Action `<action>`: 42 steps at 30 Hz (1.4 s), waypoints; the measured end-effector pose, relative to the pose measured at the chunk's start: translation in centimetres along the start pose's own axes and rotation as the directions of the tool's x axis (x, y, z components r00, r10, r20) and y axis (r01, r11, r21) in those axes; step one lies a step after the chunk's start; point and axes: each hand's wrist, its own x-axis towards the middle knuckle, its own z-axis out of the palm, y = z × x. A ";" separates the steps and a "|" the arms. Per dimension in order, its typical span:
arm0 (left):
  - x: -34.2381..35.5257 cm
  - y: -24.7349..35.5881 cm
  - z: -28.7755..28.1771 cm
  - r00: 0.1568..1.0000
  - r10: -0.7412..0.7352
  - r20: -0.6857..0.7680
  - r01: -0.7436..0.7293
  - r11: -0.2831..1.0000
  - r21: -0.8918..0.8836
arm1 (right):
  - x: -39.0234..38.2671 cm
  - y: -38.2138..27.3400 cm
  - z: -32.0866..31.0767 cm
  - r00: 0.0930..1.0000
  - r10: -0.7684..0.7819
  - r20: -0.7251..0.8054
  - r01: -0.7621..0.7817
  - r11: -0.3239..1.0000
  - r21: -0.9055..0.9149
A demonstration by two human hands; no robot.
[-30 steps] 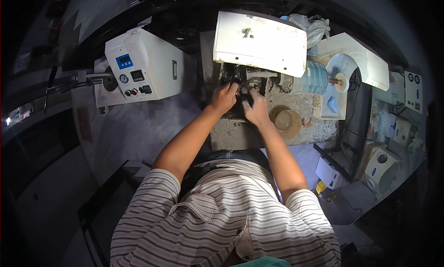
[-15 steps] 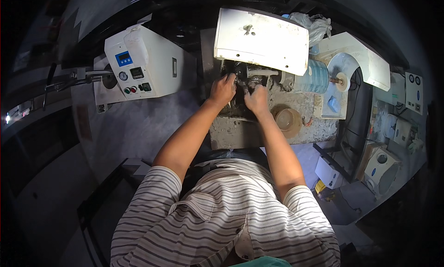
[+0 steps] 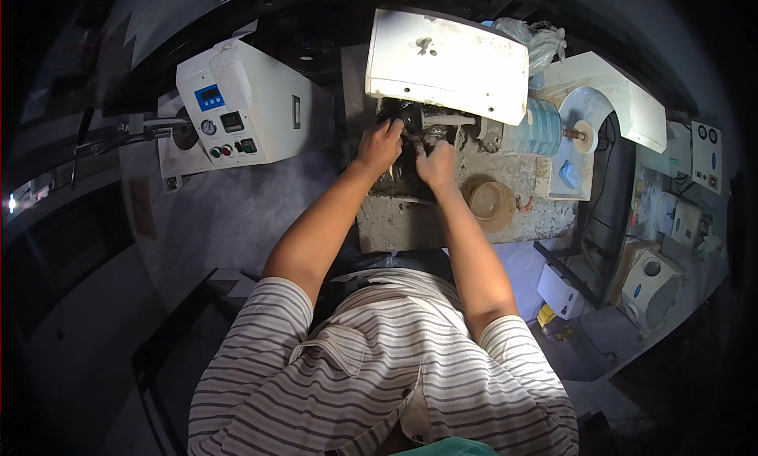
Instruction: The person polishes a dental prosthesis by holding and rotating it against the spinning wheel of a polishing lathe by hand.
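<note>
Both bare hands reach under the front edge of a white machine cover (image 3: 446, 65), into a dark, wet, muddy basin (image 3: 403, 183). My left hand (image 3: 380, 146) is closed, its fingertips pinched at the basin's dark middle. Just to its right, my right hand (image 3: 438, 168) is curled closed, its knuckles up. What the fingers hold is too small and dark to make out. A pale horizontal shaft (image 3: 448, 120) runs beneath the cover, right beyond my right hand.
A round brown bowl (image 3: 489, 202) stands on the mud-splashed bench (image 3: 545, 219), right of my right forearm. Farther right are a clear bluish plastic bottle (image 3: 537, 131) and a white unit with a pale wheel (image 3: 584, 138). At left stands a white control box (image 3: 272, 101).
Very little differs. Both hands stay in the same place under the cover, with only slight finger movement, and the whole view has shifted a little.
</note>
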 end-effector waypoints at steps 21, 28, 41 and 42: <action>-0.9 -0.3 0.5 0.991 0.094 -0.091 -0.096 0.995 -0.025 | -0.6 -0.4 -0.8 0.999 -0.047 -0.005 0.048 0.997 0.063; -2.2 1.0 1.5 0.983 -0.102 -0.151 0.089 0.992 -0.091 | -0.5 -0.7 -1.4 0.998 -0.057 0.028 0.058 0.998 -0.009; -1.7 3.2 2.0 0.949 -0.243 -0.202 0.230 0.970 -0.082 | 0.7 -0.4 -1.8 0.999 -0.030 0.016 0.032 0.995 -0.090; -2.0 3.0 1.7 0.950 -0.233 -0.209 0.211 0.970 -0.121 | 0.5 0.1 -1.3 0.996 -0.078 -0.048 0.074 0.994 -0.082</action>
